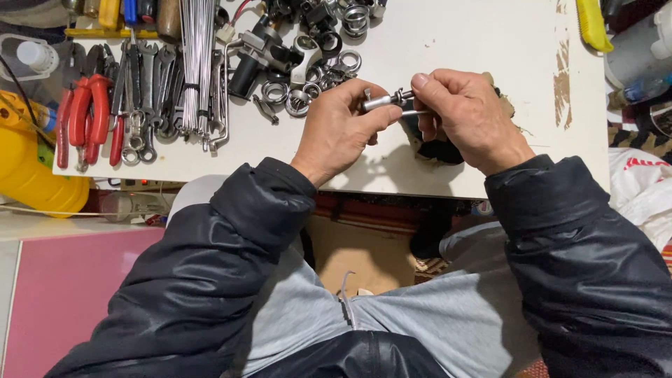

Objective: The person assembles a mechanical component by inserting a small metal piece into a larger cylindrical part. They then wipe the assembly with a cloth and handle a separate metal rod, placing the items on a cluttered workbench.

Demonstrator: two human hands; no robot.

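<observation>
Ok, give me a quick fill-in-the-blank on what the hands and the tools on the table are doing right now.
1. The left hand and the right hand hold between them a small ____ rod-shaped part.
2. The pliers at the left of the white table have ____ handles.
3. The wrenches lie to the ____ of the pliers.
4. Both sleeves are ____ in colour.

Missing words: metal; red; right; black
</observation>
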